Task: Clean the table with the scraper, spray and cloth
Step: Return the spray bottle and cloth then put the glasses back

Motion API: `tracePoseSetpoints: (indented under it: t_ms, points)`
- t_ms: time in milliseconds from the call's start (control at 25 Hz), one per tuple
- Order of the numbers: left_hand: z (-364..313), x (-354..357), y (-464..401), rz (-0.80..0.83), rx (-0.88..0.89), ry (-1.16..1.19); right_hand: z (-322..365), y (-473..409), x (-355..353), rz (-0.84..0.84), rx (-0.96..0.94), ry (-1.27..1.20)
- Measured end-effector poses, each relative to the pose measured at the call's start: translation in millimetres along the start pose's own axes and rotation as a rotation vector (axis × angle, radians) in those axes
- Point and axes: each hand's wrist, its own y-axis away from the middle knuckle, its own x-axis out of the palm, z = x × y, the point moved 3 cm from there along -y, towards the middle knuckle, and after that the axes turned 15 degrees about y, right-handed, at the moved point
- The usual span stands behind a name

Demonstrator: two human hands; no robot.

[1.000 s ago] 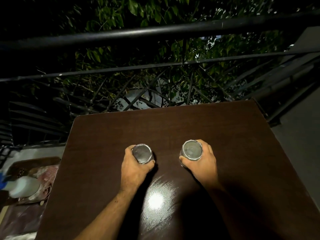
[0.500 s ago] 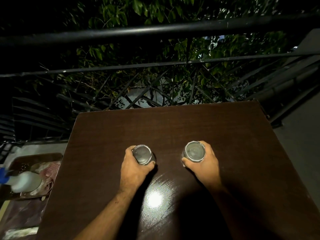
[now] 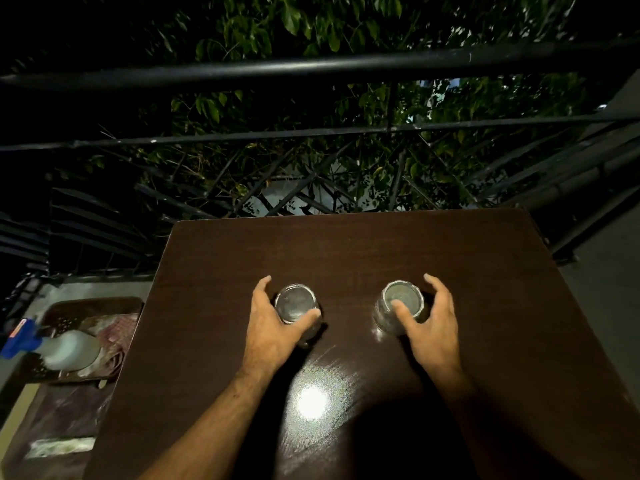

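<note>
Left hand: the left hand (image 3: 268, 327) has its fingers spread in a loose cup around the left glass (image 3: 296, 304); thumb lies along the near side of the glass, the other fingers stand off its far left side. No closed hold.
Right hand: the right hand (image 3: 427, 322) is likewise spread, thumb over the near rim of the right glass (image 3: 401, 303), fingers arched clear on the far right side. Whether the thumb touches is hard to say in this light.
Glasses: both stand on the table (image 3: 346, 247), side by side near its middle, well apart from each other.
Table: dark wood, glossy, a bright lamp glare near the front edge. No wet patch or smear that I can make out.
Spray: the spray bottle (image 3: 65, 349), blue trigger head, lies on a tray (image 3: 93, 303) low on the left, beside the table.
Cloth: a patterned cloth (image 3: 116, 332) sits in the same tray, under the bottle.
Scraper: not identified; a pale flat strip lies near left, too dim to name.
Progress: judged early. Glasses need moving off, and scraping, spraying and wiping all appear yet to do.
</note>
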Motion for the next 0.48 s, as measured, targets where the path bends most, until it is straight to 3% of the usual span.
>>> tracePoseSetpoints:
  t_ms: [240,480]
  points:
    - [-9.5,-45.2,-2.3,-0.043,0.037,0.013,45.3,-21.9,-10.7,-0.132,-0.032,0.033]
    - [-11.0,-95.6,-8.2,-0.107,0.101,-0.003,100.8,-27.5,12.3,-0.136,-0.204,0.216]
